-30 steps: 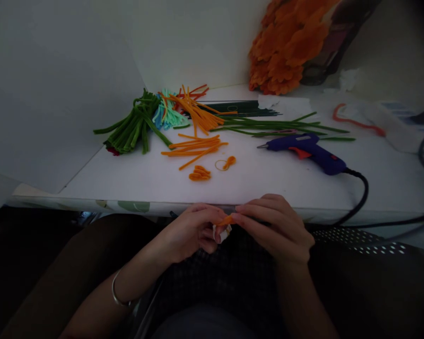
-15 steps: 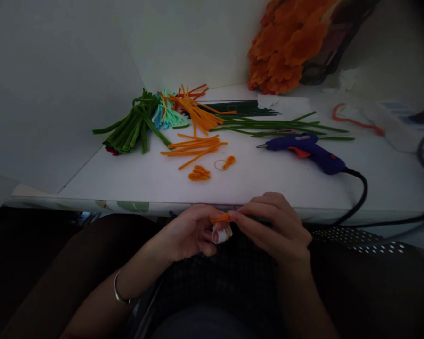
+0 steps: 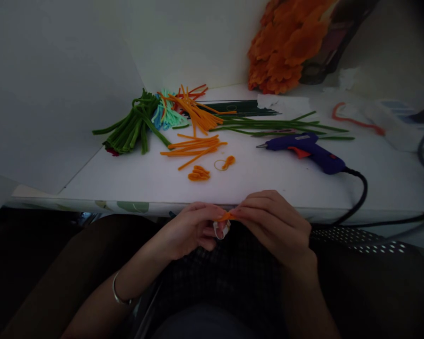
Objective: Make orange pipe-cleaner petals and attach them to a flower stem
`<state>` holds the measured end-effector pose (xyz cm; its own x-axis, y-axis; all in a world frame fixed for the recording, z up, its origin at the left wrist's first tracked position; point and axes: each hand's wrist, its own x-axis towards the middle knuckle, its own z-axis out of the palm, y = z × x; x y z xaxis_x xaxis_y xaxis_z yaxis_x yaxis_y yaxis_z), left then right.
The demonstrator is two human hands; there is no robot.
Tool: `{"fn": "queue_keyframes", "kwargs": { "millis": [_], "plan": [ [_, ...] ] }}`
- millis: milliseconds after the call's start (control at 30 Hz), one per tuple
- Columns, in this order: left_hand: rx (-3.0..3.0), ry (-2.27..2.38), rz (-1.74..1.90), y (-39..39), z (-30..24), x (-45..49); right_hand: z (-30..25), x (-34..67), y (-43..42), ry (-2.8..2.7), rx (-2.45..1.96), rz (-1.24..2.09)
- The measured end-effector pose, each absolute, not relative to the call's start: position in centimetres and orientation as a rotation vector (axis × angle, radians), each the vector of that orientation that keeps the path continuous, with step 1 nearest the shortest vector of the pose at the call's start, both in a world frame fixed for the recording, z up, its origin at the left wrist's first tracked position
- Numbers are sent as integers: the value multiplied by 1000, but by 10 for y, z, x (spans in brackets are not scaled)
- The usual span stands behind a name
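My left hand [image 3: 191,230] and my right hand [image 3: 273,223] meet just below the table's front edge, over my lap. Both pinch a short orange pipe cleaner piece [image 3: 226,217] between their fingertips. A small pale ring-like thing [image 3: 222,230] sits at my left fingers under the orange piece; I cannot make out what it is. On the white table [image 3: 127,176] lie small folded orange pieces [image 3: 199,173], an orange loop [image 3: 226,163] and a spread of cut orange pipe cleaners [image 3: 194,146].
A blue glue gun [image 3: 305,149] lies right of centre, its black cord running off the front edge. Green pipe cleaners [image 3: 134,125], teal ones [image 3: 167,113], long green stems [image 3: 279,126] and an orange flower bunch [image 3: 289,42] sit farther back. White boards stand behind and left.
Both hands have shifted slightly while working the orange piece; my right fingers now close over its end, nearer my left fingertips. Nothing on the table has moved.
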<state>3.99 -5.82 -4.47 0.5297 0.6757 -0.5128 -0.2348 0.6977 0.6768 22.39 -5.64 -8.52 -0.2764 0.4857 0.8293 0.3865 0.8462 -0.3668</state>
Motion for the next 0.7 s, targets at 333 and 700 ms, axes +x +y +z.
{"fn": "queue_keyframes", "kwargs": {
  "millis": [333,700],
  "plan": [
    [844,868,637,-58,-43,36,-79,224,-59,-1881,-727,288],
    [1959,1043,996,-66,-37,42,-56,216,-70,-1748,-1060,724]
  ]
}}
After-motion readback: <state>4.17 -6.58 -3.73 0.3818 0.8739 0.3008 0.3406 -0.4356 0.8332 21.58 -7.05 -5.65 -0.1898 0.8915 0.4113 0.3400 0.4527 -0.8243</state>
